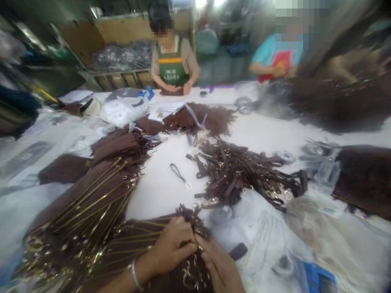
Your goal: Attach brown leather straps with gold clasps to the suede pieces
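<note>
Your left hand [174, 241] and right hand [220, 262] meet at the brown zippered pieces [134, 241], toward the tabletop's [149, 197] near edge; whether either grip holds anything is indeterminable. Crowded clasps [187, 273] may snag if pulled sideways.

Across the white table [159, 199], a co-worker in a green apron [172, 70] with an orange stripe is left of another in a red apron [280, 61] and light-blue sleeves. A white plastic bag [122, 114] lies near a small blue object [149, 92]; greyish bundles [125, 56] fill a shelf behind.
</note>
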